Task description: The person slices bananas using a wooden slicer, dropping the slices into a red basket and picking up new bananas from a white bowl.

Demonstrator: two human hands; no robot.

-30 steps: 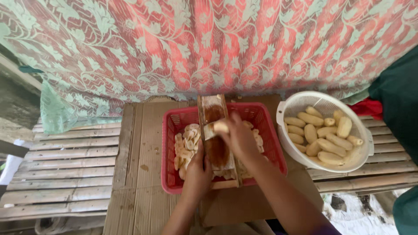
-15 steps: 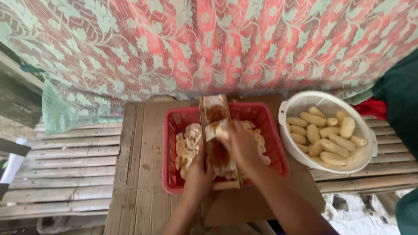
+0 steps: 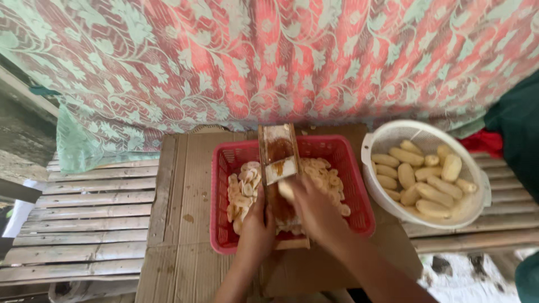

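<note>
A wooden slicer board lies lengthwise across a red plastic basket that holds several pale banana slices. My left hand grips the near end of the board on its left side. My right hand presses a peeled banana piece onto the board just below the blade. Only the piece's tip shows past my fingers.
A white colander with several whole peeled bananas stands to the right. The basket rests on cardboard laid over a slatted bamboo bench. A red and green patterned cloth hangs behind.
My right hand has slid with the banana piece down the board, from near the blade toward me. My left hand has stayed on the board.
</note>
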